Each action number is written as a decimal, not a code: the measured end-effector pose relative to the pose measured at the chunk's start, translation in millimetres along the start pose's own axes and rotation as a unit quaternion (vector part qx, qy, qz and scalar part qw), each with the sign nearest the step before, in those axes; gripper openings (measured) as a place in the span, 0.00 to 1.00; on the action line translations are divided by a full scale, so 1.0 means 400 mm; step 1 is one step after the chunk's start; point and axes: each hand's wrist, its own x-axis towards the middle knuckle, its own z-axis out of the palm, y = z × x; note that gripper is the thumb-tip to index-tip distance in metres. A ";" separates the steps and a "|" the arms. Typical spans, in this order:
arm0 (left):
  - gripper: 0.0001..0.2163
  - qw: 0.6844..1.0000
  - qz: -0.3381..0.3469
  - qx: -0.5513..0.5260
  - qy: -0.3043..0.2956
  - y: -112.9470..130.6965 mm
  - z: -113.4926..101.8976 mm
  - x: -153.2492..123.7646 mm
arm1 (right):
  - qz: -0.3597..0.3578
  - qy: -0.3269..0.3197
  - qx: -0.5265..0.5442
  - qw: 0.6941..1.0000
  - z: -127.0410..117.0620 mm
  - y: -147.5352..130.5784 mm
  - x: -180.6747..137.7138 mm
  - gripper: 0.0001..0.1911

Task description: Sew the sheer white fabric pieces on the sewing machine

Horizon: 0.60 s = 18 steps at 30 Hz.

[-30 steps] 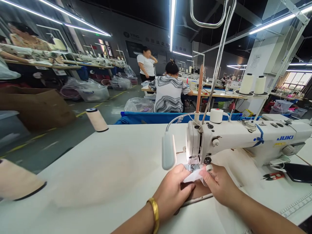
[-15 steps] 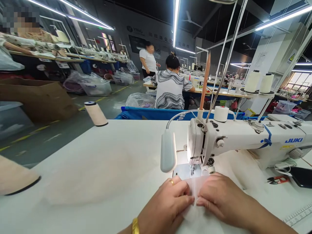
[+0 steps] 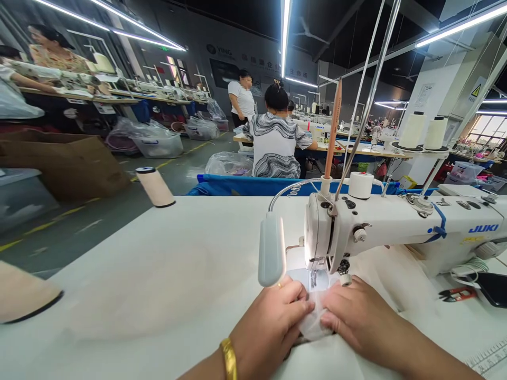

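A small white fabric piece (image 3: 315, 319) lies on the table just in front of the needle of a white JUKI sewing machine (image 3: 396, 224). My left hand (image 3: 273, 324), with a gold bangle and ring, presses its curled fingers onto the fabric's left side. My right hand (image 3: 356, 316) lies with fingers together on the fabric's right side. Fingertips of both hands nearly meet at the presser foot (image 3: 314, 278). The machine's lamp (image 3: 271, 248) hangs above my left hand.
A thread cone (image 3: 155, 186) stands at the table's far left edge and another cone (image 3: 24, 293) lies at the near left. Red snips (image 3: 455, 294) and a dark phone (image 3: 493, 287) lie at the right. A seated person (image 3: 275, 140) works ahead, another stands beyond.
Both hands slid the fabric forward towards the needle. One second ago the right hand held the piece lifted near the presser foot; now it lies flat under both hands.
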 end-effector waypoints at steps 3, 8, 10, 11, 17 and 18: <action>0.17 1.000 -0.020 -0.005 0.016 -0.015 0.015 -0.004 | 0.016 0.009 0.029 0.999 0.000 -0.003 0.000 0.14; 0.19 0.999 -0.032 -0.014 0.012 -0.038 0.036 -0.007 | 0.022 0.042 0.072 0.996 0.028 -0.004 0.000 0.20; 0.17 0.998 -0.047 -0.045 0.016 -0.045 0.038 -0.006 | 0.022 0.062 0.051 0.996 0.044 -0.001 0.006 0.07; 0.17 0.996 -0.058 -0.065 0.009 -0.048 0.037 -0.003 | 0.023 0.079 0.048 0.995 0.048 0.001 0.010 0.06; 0.16 0.979 -0.128 -0.137 -0.074 -0.053 0.001 0.027 | 0.068 0.152 0.181 0.969 0.025 -0.004 0.037 0.16; 0.16 0.979 -0.128 -0.137 -0.078 -0.053 -0.004 0.031 | 0.074 0.152 0.197 0.966 0.020 -0.004 0.039 0.16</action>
